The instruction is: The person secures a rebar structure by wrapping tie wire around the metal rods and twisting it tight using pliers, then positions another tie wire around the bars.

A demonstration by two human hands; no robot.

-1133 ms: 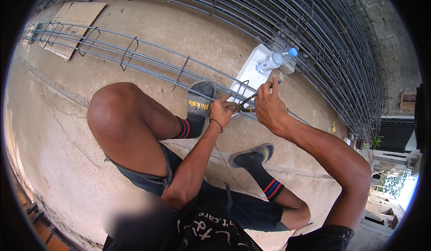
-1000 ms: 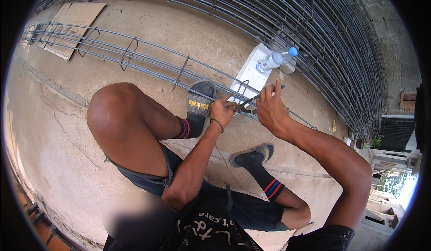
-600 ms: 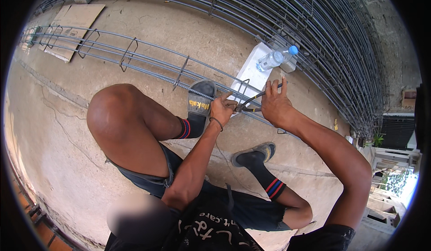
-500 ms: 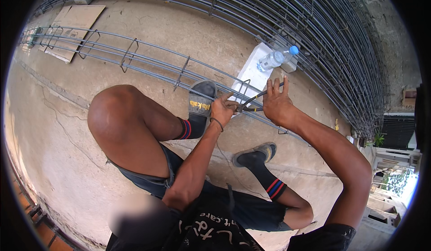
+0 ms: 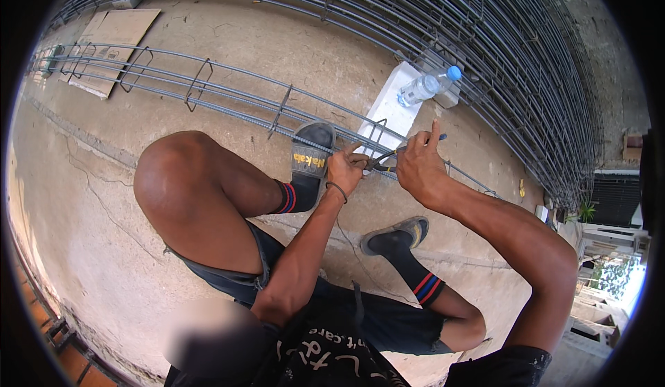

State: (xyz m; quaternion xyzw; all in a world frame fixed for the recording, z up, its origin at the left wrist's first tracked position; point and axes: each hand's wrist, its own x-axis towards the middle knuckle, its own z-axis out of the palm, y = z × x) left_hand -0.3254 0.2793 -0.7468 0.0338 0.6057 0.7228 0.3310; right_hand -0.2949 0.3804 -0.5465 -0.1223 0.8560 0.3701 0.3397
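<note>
A long, narrow rebar cage (image 5: 280, 112) with square stirrups runs across in front of me at shin height. My left hand (image 5: 345, 172) grips its near bar beside a stirrup, index finger pointing out, the other fingers bent around the steel. Right next to those fingers, the jaws of a pair of pincers (image 5: 375, 163) sit against the bar. My right hand (image 5: 422, 170) is closed around the pincers' handles, index finger raised. The handles are close together. Whether any tie wire is in the jaws is too small to see.
Stacked rebar cages (image 5: 443, 13) fill the far side. A white slab (image 5: 396, 103) lies beyond the cage with plastic bottles (image 5: 418, 91) on it. Flat cardboard (image 5: 114, 30) lies at the far left. My sandalled feet (image 5: 398, 238) rest on the concrete near the cage.
My right hand has closed the pincers' handles together and shifted slightly left and down. My left hand stays almost where it was on the bar.
</note>
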